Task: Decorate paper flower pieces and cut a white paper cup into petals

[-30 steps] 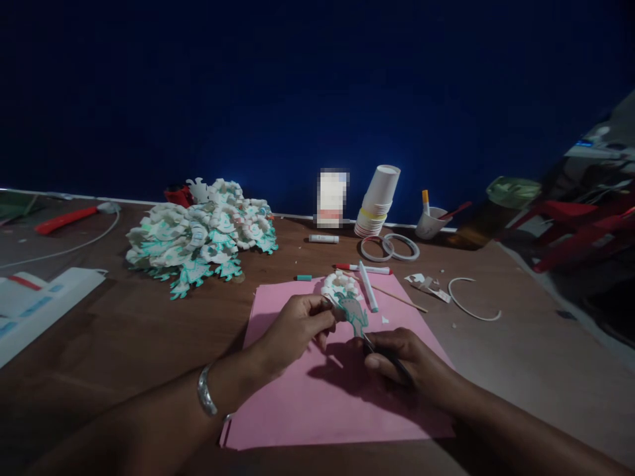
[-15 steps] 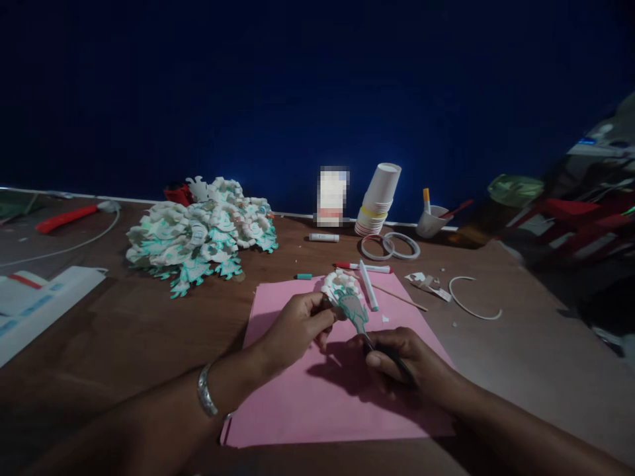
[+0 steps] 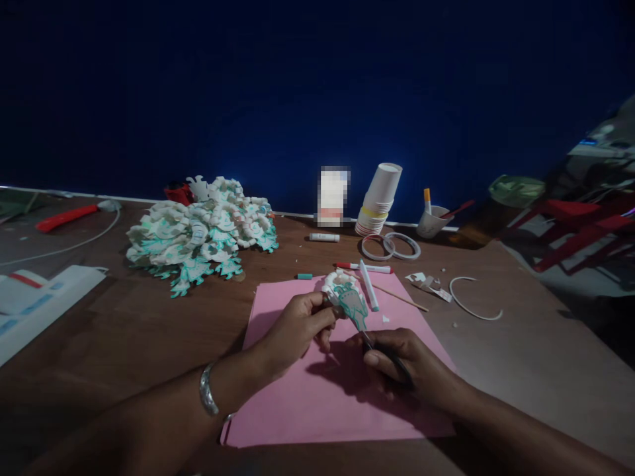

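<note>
Pinched in my left hand [image 3: 305, 324] is a white paper cutout [image 3: 352, 307] with teal marker outlines and a ring of curled tabs at its far end. My right hand [image 3: 401, 360] is closed around black-handled scissors [image 3: 366, 340], whose blades reach the near tip of the cutout. The hand covers most of the handles. Both hands are above a stack of pink paper [image 3: 307, 406]. A teal-capped white marker [image 3: 368, 285] lies just right of the cutout, with a red-and-white marker [image 3: 364, 268] and a thin wooden stick [image 3: 407, 299] near it.
A big pile of similar cutouts [image 3: 198, 238] lies back left. Stacked paper cups [image 3: 380, 198], two tape rings [image 3: 402, 245] and a cup with pens [image 3: 431, 223] stand along the back. Paper scraps [image 3: 429, 285] and a curved white strip [image 3: 464, 307] lie right. A power strip [image 3: 54, 304] is at left.
The cutout has turned slightly in my left hand, so its teal-outlined face shows more broadly. The scissors have stayed at its near end, shifting only a little.
</note>
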The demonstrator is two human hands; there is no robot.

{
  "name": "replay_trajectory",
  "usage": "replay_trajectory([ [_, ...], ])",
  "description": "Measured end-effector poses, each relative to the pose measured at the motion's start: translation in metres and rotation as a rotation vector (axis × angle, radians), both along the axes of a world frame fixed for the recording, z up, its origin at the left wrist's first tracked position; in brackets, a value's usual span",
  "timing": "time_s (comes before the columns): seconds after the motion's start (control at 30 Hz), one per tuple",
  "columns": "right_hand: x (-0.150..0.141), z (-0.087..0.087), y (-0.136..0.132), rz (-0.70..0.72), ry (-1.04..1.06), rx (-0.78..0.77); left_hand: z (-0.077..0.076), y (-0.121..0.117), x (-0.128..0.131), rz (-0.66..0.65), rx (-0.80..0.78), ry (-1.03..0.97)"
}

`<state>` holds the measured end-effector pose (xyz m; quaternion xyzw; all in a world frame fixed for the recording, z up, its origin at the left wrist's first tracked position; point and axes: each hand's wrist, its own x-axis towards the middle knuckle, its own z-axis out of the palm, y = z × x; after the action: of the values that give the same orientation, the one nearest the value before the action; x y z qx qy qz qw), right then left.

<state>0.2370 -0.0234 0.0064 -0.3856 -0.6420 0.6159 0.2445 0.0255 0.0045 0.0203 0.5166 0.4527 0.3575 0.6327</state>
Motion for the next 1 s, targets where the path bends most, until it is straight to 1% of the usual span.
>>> replay_trajectory([
  [0.17, -0.0004, -0.0024, -0.0001, -0.005, 0.009, 0.024, -0.0008, 0.0004, 0.0000, 0.002, -0.002, 0.009],
  [0.3, -0.0003, -0.0035, -0.0001, -0.009, -0.017, 0.048, -0.0003, 0.0002, 0.0003, 0.000, -0.037, -0.001],
  [0.5, -0.0011, -0.0013, -0.0013, -0.022, -0.029, 0.052, -0.0014, 0.0008, -0.0003, -0.010, -0.055, -0.034],
  [0.63, -0.0005, -0.0013, -0.0003, -0.018, -0.025, 0.021, -0.0011, 0.0013, -0.0011, -0.018, -0.048, -0.035],
  [0.83, 0.0027, -0.0051, 0.0004, -0.002, 0.036, -0.079, 0.0008, 0.0037, -0.0035, -0.001, -0.059, -0.069],
  [1.0, 0.0041, -0.0059, 0.0005, 0.014, 0.027, -0.044, 0.0005, 0.0043, -0.0049, -0.049, -0.083, -0.014],
])
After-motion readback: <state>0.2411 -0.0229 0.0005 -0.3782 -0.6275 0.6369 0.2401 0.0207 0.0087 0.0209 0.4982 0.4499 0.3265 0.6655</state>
